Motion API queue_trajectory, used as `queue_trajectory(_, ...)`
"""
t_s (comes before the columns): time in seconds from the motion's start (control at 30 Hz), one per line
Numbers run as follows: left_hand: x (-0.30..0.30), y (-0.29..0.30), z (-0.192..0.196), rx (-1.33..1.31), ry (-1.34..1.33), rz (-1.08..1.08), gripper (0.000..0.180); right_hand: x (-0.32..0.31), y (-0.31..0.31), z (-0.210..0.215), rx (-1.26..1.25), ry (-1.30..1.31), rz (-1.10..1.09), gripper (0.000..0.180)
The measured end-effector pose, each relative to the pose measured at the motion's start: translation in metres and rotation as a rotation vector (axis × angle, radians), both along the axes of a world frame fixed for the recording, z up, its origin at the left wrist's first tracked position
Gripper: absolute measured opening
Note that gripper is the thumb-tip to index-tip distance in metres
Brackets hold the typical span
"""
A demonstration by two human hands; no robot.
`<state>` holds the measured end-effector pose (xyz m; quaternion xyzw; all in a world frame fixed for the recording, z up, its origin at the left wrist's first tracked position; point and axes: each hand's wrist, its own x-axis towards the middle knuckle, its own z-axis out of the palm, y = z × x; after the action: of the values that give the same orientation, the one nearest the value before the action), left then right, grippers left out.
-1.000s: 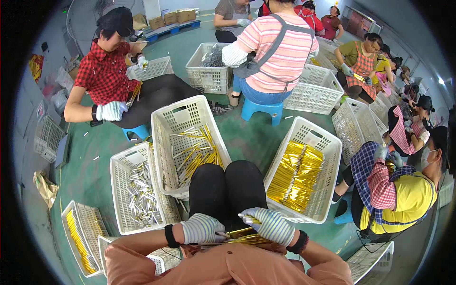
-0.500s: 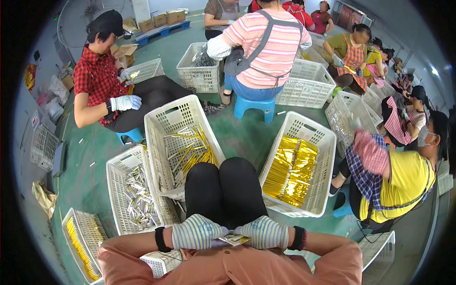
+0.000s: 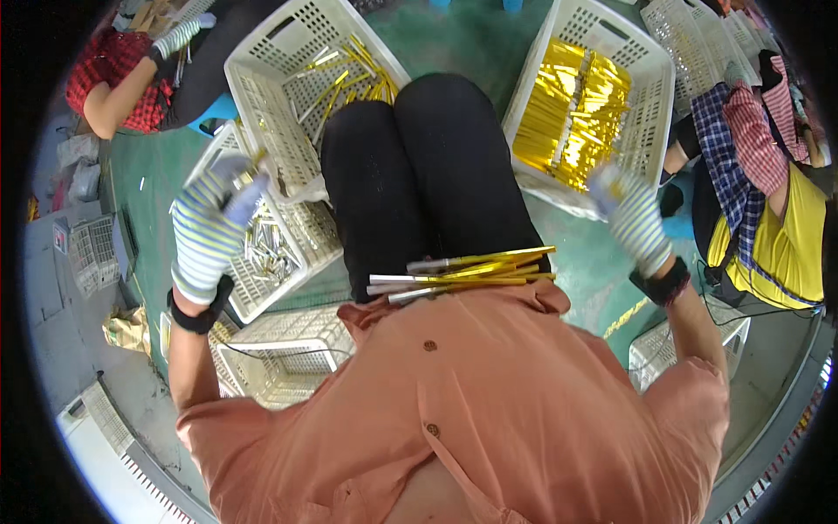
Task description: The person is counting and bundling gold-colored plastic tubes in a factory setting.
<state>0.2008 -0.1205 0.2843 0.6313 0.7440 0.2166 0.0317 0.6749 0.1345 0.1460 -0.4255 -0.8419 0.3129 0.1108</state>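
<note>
Across my lap lie several thin sticks (image 3: 471,272) with white ends and gold foil ends; neither hand touches them. My left hand (image 3: 209,231), in a striped knit glove, is raised over the crate of short silver-white sticks (image 3: 271,249). Its fingers are bent around something small and shiny that I cannot make out. On the other side, my right hand (image 3: 635,217), gloved alike, hovers at the near edge of the crate of gold foil sticks (image 3: 563,109). Motion smears its fingers, so their grip is unclear.
Beyond my left knee a white crate (image 3: 279,131) holds loose gold and white sticks. Another crate (image 3: 292,349) stands by my left elbow. A co-worker's gloved hand (image 3: 183,37) is at far left; a co-worker in a yellow top (image 3: 777,253) sits close on the right.
My hands have parted from the bundle at my waist, the left going out left and the right going out right. The sticks now lie on my lap. My view has tilted down.
</note>
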Motion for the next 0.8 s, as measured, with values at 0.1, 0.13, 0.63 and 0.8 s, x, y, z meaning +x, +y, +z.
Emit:
queue_trajectory(0.1, 0.039, 0.006, -0.037, -0.133, -0.513, 0.240, 0.026, -0.015, 0.056, -0.005, -0.404, 0.526, -0.473, 0.015)
queue_trajectory(0.13, 0.054, 0.000, -0.055, -0.055, -0.310, 0.020, 0.031, -0.020, 0.072, -0.019, -0.474, 0.635, -0.546, 0.015)
queue_trajectory(0.63, 0.131, 0.021, -0.123, -0.328, -0.083, -0.540, 0.041, -0.055, 0.195, -0.288, -0.110, -0.371, -0.525, 0.031)
queue_trajectory(0.8, 0.134, 0.020, -0.118, -0.314, -0.058, -0.467, 0.041, -0.147, 0.172, -0.327, -1.003, 0.962, -1.293, 0.033)
